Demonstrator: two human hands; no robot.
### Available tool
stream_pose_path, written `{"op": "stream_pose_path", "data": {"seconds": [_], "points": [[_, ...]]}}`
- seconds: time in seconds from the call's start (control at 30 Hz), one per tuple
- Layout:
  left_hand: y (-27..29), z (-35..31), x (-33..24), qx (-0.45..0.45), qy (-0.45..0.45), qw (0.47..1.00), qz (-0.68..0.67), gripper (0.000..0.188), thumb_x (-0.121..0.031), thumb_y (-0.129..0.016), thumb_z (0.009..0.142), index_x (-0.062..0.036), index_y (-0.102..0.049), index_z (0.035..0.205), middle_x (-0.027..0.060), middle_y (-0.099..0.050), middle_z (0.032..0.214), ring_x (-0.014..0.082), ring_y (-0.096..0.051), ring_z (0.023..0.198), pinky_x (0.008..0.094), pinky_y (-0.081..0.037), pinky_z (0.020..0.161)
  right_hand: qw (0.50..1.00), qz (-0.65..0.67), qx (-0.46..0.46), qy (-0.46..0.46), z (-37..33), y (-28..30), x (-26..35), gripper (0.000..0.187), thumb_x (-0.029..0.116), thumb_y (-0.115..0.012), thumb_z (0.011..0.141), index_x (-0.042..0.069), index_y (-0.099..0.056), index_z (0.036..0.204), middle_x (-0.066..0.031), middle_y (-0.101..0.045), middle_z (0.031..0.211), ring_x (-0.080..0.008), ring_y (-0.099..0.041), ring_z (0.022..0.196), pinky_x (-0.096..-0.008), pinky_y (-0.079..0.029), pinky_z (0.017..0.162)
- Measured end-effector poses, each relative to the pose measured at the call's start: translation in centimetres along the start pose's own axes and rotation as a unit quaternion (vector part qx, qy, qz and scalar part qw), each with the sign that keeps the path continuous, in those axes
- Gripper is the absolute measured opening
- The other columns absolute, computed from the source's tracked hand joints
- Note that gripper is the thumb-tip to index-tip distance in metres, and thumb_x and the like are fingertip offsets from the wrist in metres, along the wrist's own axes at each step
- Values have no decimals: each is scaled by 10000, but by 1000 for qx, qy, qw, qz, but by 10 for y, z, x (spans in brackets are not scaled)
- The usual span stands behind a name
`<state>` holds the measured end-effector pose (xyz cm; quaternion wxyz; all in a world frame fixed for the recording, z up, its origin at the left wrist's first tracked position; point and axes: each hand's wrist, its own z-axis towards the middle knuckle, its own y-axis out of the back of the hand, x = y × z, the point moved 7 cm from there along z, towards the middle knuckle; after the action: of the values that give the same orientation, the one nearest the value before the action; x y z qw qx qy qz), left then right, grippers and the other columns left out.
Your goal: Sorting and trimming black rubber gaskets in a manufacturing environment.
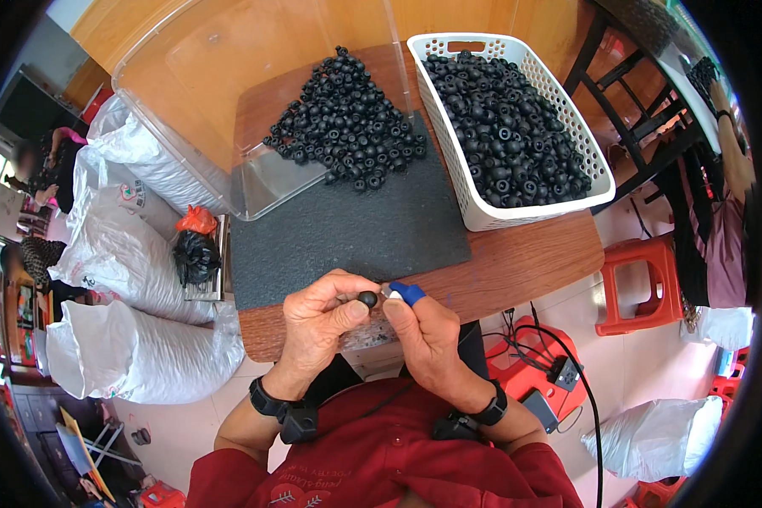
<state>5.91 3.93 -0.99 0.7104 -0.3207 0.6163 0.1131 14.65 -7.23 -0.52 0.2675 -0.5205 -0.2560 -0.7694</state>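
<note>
Lettering (pixel 347 475) and leaf-marked hearts (pixel 299 496) show on the red shirt (pixel 432 449); small printing marks a white sack (pixel 135 245). The left hand (pixel 316 317) pinches one round black piece (pixel 367 299) between thumb and fingers near the table's (pixel 533 254) front edge. The right hand (pixel 429 334), curled nearly closed, grips a small blue-and-white item (pixel 407 293), form unclear. Similar pieces fill the white basket (pixel 559 210) and form a heap (pixel 339 123) beside it.

Black bead (pixel 367 299) in left grip (pixel 315 318)

Toward ten o'clock, a person (pixel 57 165) is blurred; the right hand (pixel 429 328) mostly hides a whitish item (pixel 394 294); the shirt (pixel 398 449) is cropped at six.
</note>
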Motion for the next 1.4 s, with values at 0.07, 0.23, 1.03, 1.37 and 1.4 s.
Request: {"op": "stream_pose_path", "data": {"seconds": [0.07,0.23,1.03,1.37,1.4], "points": [[3,0,1,-5,-4,1000,5,244,-107,-713,805,52,-647,976,102,-621,899,137,-609,771,232,-514,672,1000,-14,-1,13,1,1,3,166,122,-585,909,-42,-599,916,-160,-610,735,-269,-621,612,-336,-460,522],[4,1,2,-3,4,1000,-8,247,-103,-708,810,54,-643,990,106,-618,904,140,-611,773,233,-518,676,998,-35,6,56,2,-2,4,176,120,-575,912,-54,-595,930,-169,-605,753,-277,-612,604,-343,-460,524],[-46,69,-35,82,-50,982,164,231,-143,-678,843,43,-651,978,65,-609,824,103,-568,684,218,-464,614,986,109,-23,-127,-7,9,-33,195,164,-600,909,-25,-587,865,-53,-513,620,-72,-444,595,-275,-394,513],[-44,169,-76,34,-225,931,286,249,-3,-612,802,-2,-634,1050,46,-632,857,105,-596,748,246,-482,672,979,132,-28,-154,-7,12,-40,204,160,-606,906,-39,-586,868,-53,-514,632,-76,-445,621,-273,-400,539],[-26,167,-71,1,-171,923,346,195,4,-618,791,4,-656,982,72,-638,860,133,-613,744,260,-480,676,978,136,-27,-155,-6,12,-42,204,160,-606,906,-39,-586,868,-53,-514,632,-76,-445,621,-273,-400,539]]}}
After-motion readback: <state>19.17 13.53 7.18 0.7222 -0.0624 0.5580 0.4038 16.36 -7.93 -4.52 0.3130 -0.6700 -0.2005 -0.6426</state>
